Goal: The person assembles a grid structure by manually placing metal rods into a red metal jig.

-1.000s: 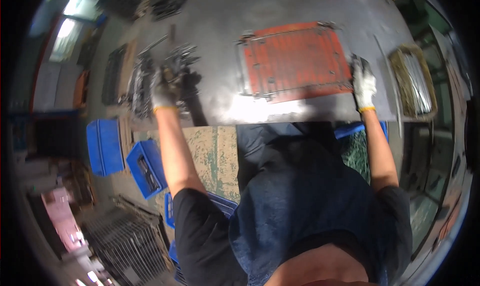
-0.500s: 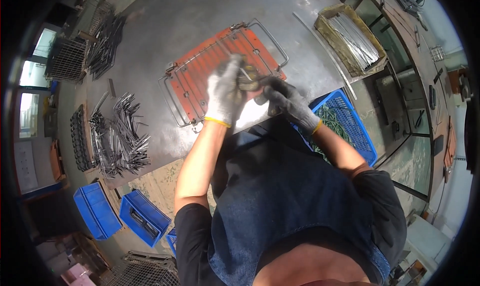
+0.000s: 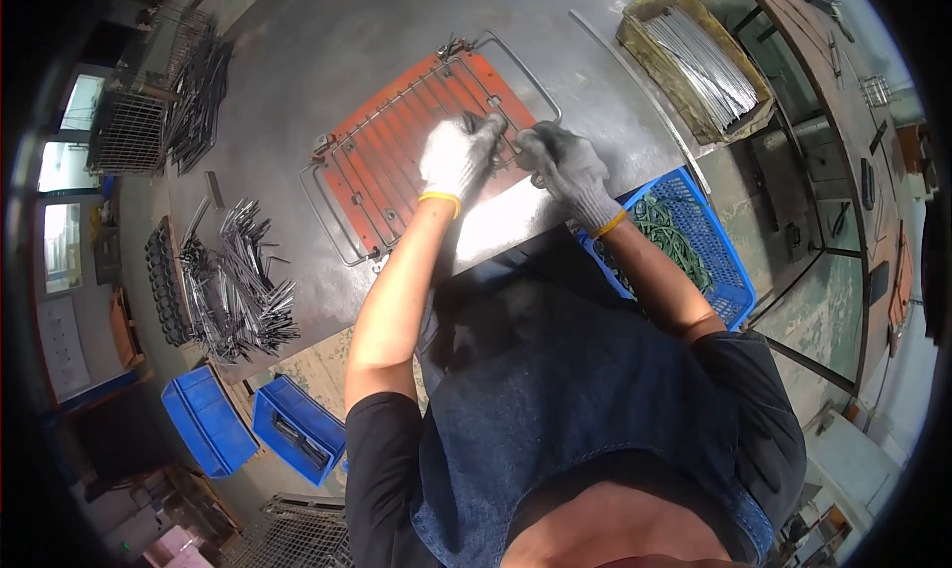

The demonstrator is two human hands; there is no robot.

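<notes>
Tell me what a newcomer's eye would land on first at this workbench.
The flat orange jig plate with a bent wire frame on it stands out mid-table against the grey steel tabletop. Both gloved hands meet at its near edge: the left hand in a white glove, the right hand in a dark grey one. A tangled heap of bent metal wire pieces sprawls far left.

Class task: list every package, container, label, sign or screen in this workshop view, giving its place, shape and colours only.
Blue crate: right of the bench, rectangular, perforated.
Two blue bins: on the floor lower left, rectangular.
Brown box: upper right, holding grey metal rods.
No labels, signs or screens can be made out.
</notes>
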